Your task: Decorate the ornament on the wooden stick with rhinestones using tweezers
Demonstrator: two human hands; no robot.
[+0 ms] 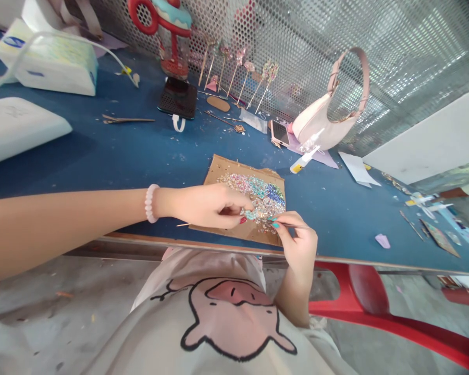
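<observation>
Fingers curled in a pinch, my left hand (214,204) is over a piece of cardboard (214,232). A thin wooden stick (183,224) juts out behind it, in line with the pinching fingers; the stretch inside the hand is hidden. My right hand (300,240), with teal nails, pinches slim tweezers (297,226) whose tips point left, close to the left fingertips. Small rhinestones (258,186) in pink, turquoise, blue and clear are spread across the cardboard, partly covered by both hands.
Behind the cardboard stand several decorated sticks (233,78), a black phone (177,98), a pink phone (280,133) and a glue bottle (303,160). A white handbag (316,122) is at back right. Scissors (128,120) and a tissue pack (54,62) lie left. The table edge runs close below my hands.
</observation>
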